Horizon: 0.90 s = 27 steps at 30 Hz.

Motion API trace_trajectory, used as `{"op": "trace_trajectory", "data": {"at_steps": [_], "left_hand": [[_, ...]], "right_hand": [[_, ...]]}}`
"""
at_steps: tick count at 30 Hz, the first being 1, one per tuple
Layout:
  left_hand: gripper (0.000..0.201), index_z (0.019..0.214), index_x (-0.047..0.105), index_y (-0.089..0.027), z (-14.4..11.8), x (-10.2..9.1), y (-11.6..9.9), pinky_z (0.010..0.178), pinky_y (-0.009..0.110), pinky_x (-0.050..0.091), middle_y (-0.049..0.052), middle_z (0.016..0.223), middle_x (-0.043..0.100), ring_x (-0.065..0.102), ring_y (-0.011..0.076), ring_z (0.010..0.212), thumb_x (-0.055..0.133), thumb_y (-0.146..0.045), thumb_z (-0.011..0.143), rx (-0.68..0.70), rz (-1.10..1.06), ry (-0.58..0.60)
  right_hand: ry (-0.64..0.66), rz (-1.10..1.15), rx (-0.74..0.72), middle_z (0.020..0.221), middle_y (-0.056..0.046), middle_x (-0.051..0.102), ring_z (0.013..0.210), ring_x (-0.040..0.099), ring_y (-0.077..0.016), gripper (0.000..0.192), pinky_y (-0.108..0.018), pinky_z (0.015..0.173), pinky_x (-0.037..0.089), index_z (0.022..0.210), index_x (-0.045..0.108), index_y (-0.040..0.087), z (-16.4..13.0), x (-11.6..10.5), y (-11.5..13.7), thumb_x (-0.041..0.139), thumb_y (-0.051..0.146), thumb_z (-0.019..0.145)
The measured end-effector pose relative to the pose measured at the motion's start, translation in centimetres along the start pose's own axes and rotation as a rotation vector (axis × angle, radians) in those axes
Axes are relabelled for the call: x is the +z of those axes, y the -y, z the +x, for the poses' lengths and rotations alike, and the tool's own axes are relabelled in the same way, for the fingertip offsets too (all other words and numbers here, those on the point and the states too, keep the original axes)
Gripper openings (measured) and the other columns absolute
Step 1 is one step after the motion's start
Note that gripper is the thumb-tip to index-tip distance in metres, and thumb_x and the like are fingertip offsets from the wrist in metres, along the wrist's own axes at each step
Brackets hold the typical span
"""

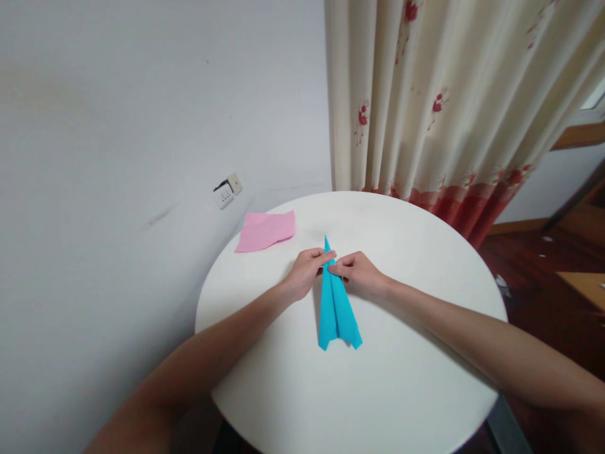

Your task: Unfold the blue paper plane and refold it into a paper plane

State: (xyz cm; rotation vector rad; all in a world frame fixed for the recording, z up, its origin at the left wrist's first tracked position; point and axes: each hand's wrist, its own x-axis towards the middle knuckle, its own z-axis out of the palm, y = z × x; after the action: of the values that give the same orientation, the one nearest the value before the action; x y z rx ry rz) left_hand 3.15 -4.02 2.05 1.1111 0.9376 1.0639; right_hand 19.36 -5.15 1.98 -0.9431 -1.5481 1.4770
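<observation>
A blue paper plane (336, 309) is held just above the white table, its narrow pointed nose away from me and its wide notched end toward me. A crease runs down its middle. My left hand (306, 270) pinches it near the nose from the left, thumb on top. From the right, my right hand (358, 271) grips the paper a little lower, also with the thumb on top. The fingers beneath the paper are partly hidden.
On the round white table (401, 378), a sheet of pink paper (267, 231) lies at the far left. A wall with a socket (224, 196) stands to the left. Behind the table hangs a cream curtain (416, 113) with red flowers.
</observation>
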Motion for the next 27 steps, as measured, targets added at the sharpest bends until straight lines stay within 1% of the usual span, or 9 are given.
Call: {"op": "trace_trajectory", "data": {"at_steps": [3, 5, 9, 12, 14, 17, 23, 27], "left_hand": [[0.032, 0.079, 0.072, -0.014, -0.1, 0.0, -0.1, 0.065, 0.031, 0.048, 0.005, 0.071, 0.068, 0.062, 0.0165, 0.064, 0.083, -0.043, 0.07, -0.056, -0.013, 0.104], [0.034, 0.082, 0.074, -0.013, -0.2, 0.0, -0.1, 0.067, 0.032, 0.049, 0.007, 0.073, 0.07, 0.064, 0.018, 0.065, 0.082, -0.044, 0.071, -0.058, -0.01, 0.134], [0.033, 0.074, 0.074, -0.013, -0.4, 0.1, -0.3, 0.067, 0.031, 0.048, 0.007, 0.07, 0.07, 0.062, 0.0171, 0.065, 0.083, -0.044, 0.069, -0.006, 0.008, 0.061], [0.032, 0.073, 0.075, -0.012, -0.3, 0.2, -0.3, 0.067, 0.031, 0.047, 0.007, 0.071, 0.069, 0.061, 0.0169, 0.067, 0.085, -0.042, 0.066, 0.013, -0.003, -0.006], [0.032, 0.074, 0.075, -0.013, -0.2, 0.2, -0.1, 0.066, 0.031, 0.047, 0.006, 0.071, 0.069, 0.06, 0.0169, 0.067, 0.085, -0.042, 0.065, 0.0, -0.008, -0.046], [0.032, 0.076, 0.076, -0.013, 0.0, 0.2, 0.0, 0.065, 0.031, 0.045, 0.005, 0.069, 0.067, 0.058, 0.0166, 0.065, 0.084, -0.042, 0.065, -0.027, -0.003, -0.069], [0.027, 0.073, 0.077, -0.014, 0.2, 0.0, -1.0, 0.072, 0.031, 0.044, 0.006, 0.077, 0.069, 0.057, 0.0159, 0.072, 0.084, -0.038, 0.063, 0.047, -0.002, -0.123], [0.026, 0.073, 0.077, -0.014, 0.4, -0.3, -1.5, 0.068, 0.029, 0.041, 0.007, 0.081, 0.069, 0.054, 0.0139, 0.07, 0.084, -0.038, 0.065, 0.06, -0.035, -0.169]], "right_hand": [[-0.002, 0.017, -0.026, 0.052, 0.002, 0.048, 0.054, 0.038, -0.0101, 0.051, -0.028, 0.054, 0.029, 0.054, 0.06, 0.015, 0.0, -0.1, 0.1, 0.075, 0.062, 0.065], [-0.019, 0.03, -0.038, 0.052, 0.002, 0.048, 0.055, 0.038, -0.0102, 0.051, -0.028, 0.055, 0.029, 0.055, 0.061, 0.014, 0.0, -0.2, 0.1, 0.074, 0.061, 0.067], [-0.033, 0.047, -0.017, 0.054, 0.001, 0.051, 0.056, 0.04, -0.0107, 0.049, -0.029, 0.056, 0.03, 0.058, 0.064, 0.013, 0.0, -0.2, 0.0, 0.076, 0.06, 0.066], [0.007, 0.087, 0.03, 0.055, 0.0, 0.052, 0.055, 0.041, -0.011, 0.047, -0.029, 0.057, 0.032, 0.059, 0.065, 0.013, 0.0, 0.0, -0.4, 0.08, 0.057, 0.062], [0.044, 0.126, 0.058, 0.055, 0.0, 0.053, 0.054, 0.041, -0.0107, 0.046, -0.029, 0.057, 0.032, 0.059, 0.064, 0.013, 0.0, 0.2, -0.8, 0.082, 0.055, 0.061], [0.077, 0.171, 0.072, 0.055, 0.0, 0.054, 0.054, 0.041, -0.0104, 0.045, -0.029, 0.056, 0.032, 0.059, 0.063, 0.013, -0.1, 0.3, -1.0, 0.082, 0.053, 0.061], [0.167, 0.14, 0.092, 0.057, 0.0, 0.054, 0.054, 0.041, -0.0099, 0.043, -0.029, 0.056, 0.031, 0.057, 0.061, 0.013, -0.5, 0.2, -0.3, 0.081, 0.051, 0.064], [0.218, 0.11, 0.098, 0.057, 0.0, 0.054, 0.054, 0.04, -0.0093, 0.043, -0.028, 0.055, 0.03, 0.056, 0.06, 0.013, -0.4, 0.1, -0.3, 0.082, 0.049, 0.064]]}}
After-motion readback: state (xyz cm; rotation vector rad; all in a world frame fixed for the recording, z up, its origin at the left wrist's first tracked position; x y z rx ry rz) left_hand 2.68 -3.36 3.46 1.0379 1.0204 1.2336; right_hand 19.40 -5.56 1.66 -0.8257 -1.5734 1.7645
